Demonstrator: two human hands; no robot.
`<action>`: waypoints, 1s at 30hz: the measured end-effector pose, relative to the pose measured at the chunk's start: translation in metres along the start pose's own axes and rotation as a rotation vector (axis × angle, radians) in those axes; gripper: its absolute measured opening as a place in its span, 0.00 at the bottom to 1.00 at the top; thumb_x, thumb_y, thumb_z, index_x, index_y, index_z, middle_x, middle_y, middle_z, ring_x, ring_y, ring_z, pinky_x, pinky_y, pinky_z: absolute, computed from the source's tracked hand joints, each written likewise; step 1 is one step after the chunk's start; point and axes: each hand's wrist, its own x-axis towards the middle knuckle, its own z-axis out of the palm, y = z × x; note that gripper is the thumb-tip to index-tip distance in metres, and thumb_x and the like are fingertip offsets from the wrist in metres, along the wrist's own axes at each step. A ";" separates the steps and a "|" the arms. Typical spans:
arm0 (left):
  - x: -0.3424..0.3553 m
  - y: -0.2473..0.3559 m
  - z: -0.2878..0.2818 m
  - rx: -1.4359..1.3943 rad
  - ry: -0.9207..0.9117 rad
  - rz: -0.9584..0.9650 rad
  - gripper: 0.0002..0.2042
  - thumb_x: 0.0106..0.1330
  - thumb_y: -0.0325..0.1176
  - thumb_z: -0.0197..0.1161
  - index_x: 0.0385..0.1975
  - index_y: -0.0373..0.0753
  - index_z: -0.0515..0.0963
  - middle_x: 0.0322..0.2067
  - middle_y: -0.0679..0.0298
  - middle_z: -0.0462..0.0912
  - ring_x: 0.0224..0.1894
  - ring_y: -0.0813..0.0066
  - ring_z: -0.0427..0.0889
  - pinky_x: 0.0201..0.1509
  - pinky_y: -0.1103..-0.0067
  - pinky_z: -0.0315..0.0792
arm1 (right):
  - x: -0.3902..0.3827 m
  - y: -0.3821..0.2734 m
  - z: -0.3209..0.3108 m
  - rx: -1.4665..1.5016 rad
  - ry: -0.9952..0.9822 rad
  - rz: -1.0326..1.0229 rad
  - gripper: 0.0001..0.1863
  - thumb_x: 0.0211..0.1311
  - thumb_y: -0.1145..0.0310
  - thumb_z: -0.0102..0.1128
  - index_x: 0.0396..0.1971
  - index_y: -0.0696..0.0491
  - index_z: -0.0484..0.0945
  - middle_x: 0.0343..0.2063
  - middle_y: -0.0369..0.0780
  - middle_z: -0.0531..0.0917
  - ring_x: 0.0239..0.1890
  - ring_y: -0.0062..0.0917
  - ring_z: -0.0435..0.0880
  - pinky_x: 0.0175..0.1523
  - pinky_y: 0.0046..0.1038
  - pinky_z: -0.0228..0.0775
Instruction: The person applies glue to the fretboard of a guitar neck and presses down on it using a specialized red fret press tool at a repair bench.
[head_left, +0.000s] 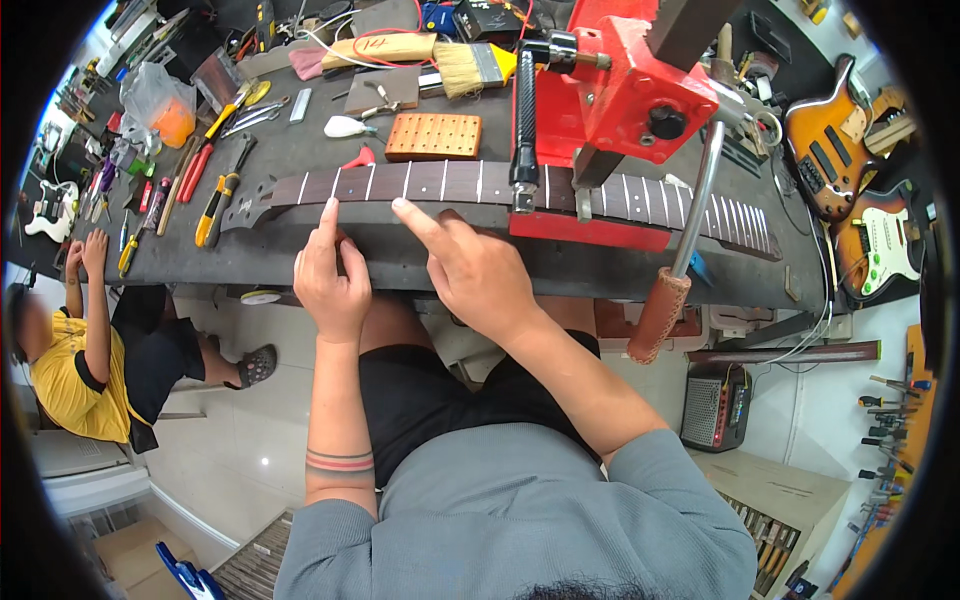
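Observation:
A guitar neck (440, 182) with a dark fretboard and bright frets lies across the bench, its headstock (250, 206) toward the left. My left hand (332, 285) has its index finger stretched to the fretboard's near edge, other fingers curled, with nothing visible in it. The index fingertip of my right hand (480, 270) meets the same edge a few frets further right; its other fingers are bent and I see nothing held. Over the neck's right part stands a red press (640, 105), whose metal foot comes down at the fretboard. Its lever has a brown wrapped handle (660, 315).
Behind the neck lie a wooden block with holes (433, 136), a brush (470, 70) and a white bulb (348, 127). Pliers (220, 200) and other tools spread leftward. Two guitars (826, 140) stand at right. Another person (85, 370) sits at left, hands on the bench edge.

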 end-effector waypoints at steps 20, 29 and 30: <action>-0.009 -0.005 0.000 0.014 -0.041 -0.006 0.31 0.68 0.17 0.68 0.73 0.40 0.83 0.37 0.60 0.87 0.35 0.57 0.86 0.45 0.63 0.78 | -0.002 0.002 0.005 -0.007 0.004 -0.005 0.47 0.66 0.79 0.68 0.85 0.39 0.68 0.36 0.42 0.83 0.32 0.43 0.89 0.37 0.45 0.85; -0.006 -0.004 0.000 -0.001 -0.008 -0.011 0.32 0.67 0.19 0.68 0.75 0.40 0.81 0.37 0.62 0.89 0.36 0.58 0.87 0.46 0.65 0.78 | -0.001 0.002 0.002 -0.043 -0.025 0.002 0.48 0.64 0.79 0.69 0.85 0.39 0.68 0.38 0.42 0.83 0.32 0.42 0.90 0.37 0.45 0.85; -0.010 -0.004 0.001 -0.007 0.001 -0.038 0.32 0.67 0.19 0.68 0.75 0.40 0.81 0.37 0.62 0.89 0.36 0.58 0.87 0.46 0.65 0.78 | 0.000 0.002 0.003 -0.042 -0.022 -0.001 0.48 0.64 0.79 0.69 0.85 0.39 0.68 0.38 0.42 0.83 0.32 0.42 0.90 0.37 0.45 0.85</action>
